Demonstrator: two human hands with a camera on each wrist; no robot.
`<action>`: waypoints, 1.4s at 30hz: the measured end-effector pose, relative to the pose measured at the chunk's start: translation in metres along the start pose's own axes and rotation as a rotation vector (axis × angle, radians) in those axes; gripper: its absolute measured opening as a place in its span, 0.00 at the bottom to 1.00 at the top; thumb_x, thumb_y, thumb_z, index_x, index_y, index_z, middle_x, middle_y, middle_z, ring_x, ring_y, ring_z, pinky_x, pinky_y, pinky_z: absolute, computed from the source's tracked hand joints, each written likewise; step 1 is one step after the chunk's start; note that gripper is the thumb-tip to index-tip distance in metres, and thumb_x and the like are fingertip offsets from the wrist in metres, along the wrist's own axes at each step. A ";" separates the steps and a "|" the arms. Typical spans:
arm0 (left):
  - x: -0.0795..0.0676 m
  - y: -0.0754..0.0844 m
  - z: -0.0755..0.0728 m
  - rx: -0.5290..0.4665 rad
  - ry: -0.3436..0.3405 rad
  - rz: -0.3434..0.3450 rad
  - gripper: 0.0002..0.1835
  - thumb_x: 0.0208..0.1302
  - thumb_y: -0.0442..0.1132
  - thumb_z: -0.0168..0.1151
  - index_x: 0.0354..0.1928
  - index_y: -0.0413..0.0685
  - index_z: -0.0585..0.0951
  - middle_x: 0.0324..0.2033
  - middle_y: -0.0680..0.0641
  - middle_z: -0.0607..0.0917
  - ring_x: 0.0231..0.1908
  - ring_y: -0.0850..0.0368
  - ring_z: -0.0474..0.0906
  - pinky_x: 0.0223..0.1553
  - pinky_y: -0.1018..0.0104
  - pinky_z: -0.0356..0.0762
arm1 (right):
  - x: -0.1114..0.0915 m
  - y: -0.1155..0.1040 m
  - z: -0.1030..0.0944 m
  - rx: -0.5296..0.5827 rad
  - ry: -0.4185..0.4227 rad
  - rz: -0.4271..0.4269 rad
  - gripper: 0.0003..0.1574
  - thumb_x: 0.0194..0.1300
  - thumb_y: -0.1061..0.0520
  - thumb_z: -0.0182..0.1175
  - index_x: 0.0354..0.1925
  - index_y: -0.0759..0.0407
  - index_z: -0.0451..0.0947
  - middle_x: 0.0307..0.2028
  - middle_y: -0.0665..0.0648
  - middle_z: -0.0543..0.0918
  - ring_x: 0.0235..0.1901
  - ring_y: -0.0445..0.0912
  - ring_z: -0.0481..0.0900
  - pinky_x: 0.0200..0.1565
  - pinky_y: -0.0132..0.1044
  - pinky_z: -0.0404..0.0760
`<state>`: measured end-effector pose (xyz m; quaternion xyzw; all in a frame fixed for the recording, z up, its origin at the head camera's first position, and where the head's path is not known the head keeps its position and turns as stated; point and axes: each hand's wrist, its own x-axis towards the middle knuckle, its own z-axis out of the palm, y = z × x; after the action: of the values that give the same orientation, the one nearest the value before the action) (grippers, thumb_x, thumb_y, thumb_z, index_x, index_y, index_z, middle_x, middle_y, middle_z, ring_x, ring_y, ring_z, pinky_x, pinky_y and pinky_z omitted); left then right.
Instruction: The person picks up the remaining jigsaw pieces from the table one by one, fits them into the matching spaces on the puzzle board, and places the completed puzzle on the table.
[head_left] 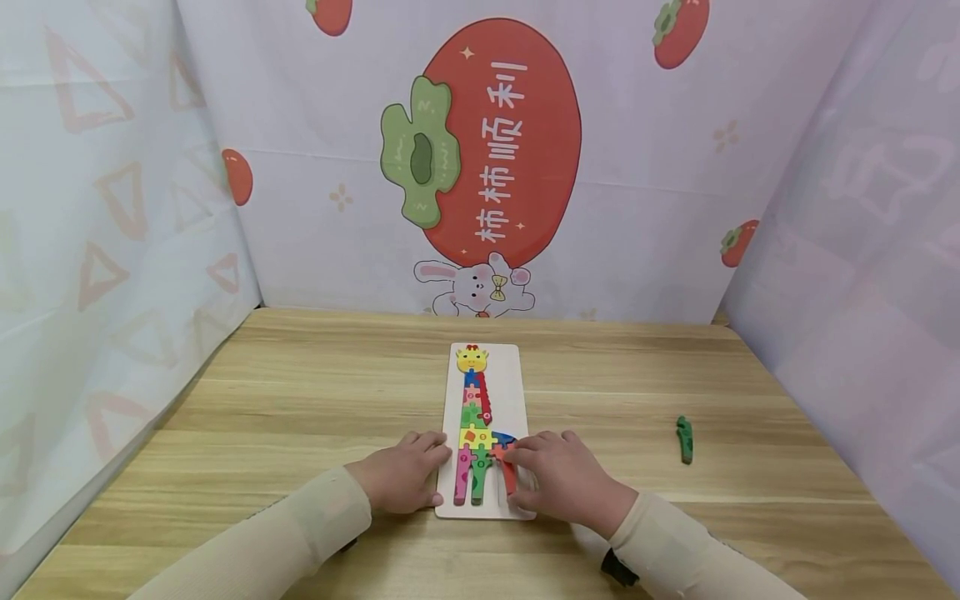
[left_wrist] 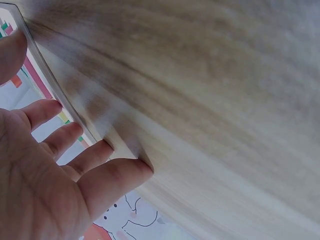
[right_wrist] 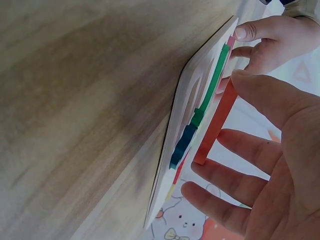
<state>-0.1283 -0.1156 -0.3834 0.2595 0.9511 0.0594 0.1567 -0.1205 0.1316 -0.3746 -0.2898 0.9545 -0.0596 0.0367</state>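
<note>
A pale wooden board [head_left: 506, 375] bears a giraffe jigsaw of bright pieces: a yellow head [head_left: 472, 359], a red mane [head_left: 483, 397], a yellow body piece [head_left: 476, 437], a blue piece [head_left: 502, 437], a pink leg [head_left: 462, 479] and a green leg [head_left: 478, 479]. My right hand [head_left: 562, 475] pinches an orange-red puzzle piece [right_wrist: 218, 120] between thumb and fingertips. In the right wrist view this piece is raised over the lower right of the board, tilted. My left hand [head_left: 405, 473] lies along the board's left edge, its thumb and fingertips right at the rim.
A green puzzle piece [head_left: 685, 439] lies apart on the wooden table [head_left: 300, 392], to the right of the board. Printed cloth [head_left: 315, 167] hangs behind the table and along both sides.
</note>
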 end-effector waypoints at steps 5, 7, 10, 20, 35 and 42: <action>0.000 0.000 0.000 -0.001 -0.001 -0.001 0.35 0.59 0.55 0.66 0.66 0.50 0.71 0.67 0.47 0.66 0.63 0.47 0.64 0.57 0.53 0.75 | 0.001 0.001 0.002 -0.006 -0.003 -0.001 0.31 0.53 0.38 0.70 0.53 0.48 0.82 0.51 0.50 0.83 0.53 0.50 0.76 0.48 0.50 0.73; 0.000 0.000 0.000 -0.002 -0.001 -0.003 0.35 0.59 0.55 0.66 0.66 0.50 0.71 0.67 0.47 0.66 0.63 0.47 0.64 0.57 0.53 0.75 | 0.001 0.001 0.002 -0.006 -0.003 -0.002 0.31 0.53 0.38 0.70 0.53 0.48 0.82 0.51 0.50 0.83 0.53 0.50 0.76 0.47 0.50 0.73; 0.000 0.000 0.000 -0.004 -0.003 -0.008 0.35 0.59 0.55 0.66 0.66 0.50 0.71 0.67 0.47 0.66 0.63 0.47 0.64 0.57 0.53 0.75 | 0.002 0.001 0.002 -0.011 -0.008 -0.002 0.31 0.53 0.38 0.70 0.53 0.48 0.82 0.51 0.51 0.83 0.53 0.51 0.76 0.48 0.50 0.73; 0.000 0.000 0.000 -0.002 -0.002 -0.001 0.35 0.59 0.55 0.66 0.66 0.50 0.71 0.67 0.47 0.66 0.63 0.46 0.64 0.56 0.53 0.75 | 0.004 -0.002 0.002 -0.017 -0.044 0.009 0.33 0.53 0.37 0.70 0.54 0.47 0.81 0.52 0.51 0.82 0.53 0.51 0.76 0.51 0.53 0.73; -0.001 0.000 0.001 0.002 0.013 0.004 0.34 0.60 0.55 0.66 0.65 0.50 0.71 0.67 0.46 0.66 0.64 0.46 0.63 0.57 0.52 0.75 | 0.006 -0.003 0.006 -0.034 -0.051 0.019 0.34 0.52 0.35 0.70 0.54 0.46 0.81 0.52 0.50 0.82 0.52 0.50 0.76 0.48 0.50 0.75; -0.001 0.000 0.001 0.005 0.012 0.007 0.34 0.59 0.55 0.66 0.65 0.50 0.71 0.67 0.46 0.66 0.64 0.46 0.63 0.57 0.53 0.75 | 0.006 -0.003 0.006 -0.045 -0.044 0.007 0.33 0.53 0.35 0.69 0.54 0.47 0.81 0.51 0.51 0.83 0.52 0.50 0.76 0.48 0.50 0.75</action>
<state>-0.1275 -0.1159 -0.3844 0.2630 0.9512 0.0592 0.1500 -0.1228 0.1251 -0.3800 -0.2885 0.9556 -0.0315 0.0515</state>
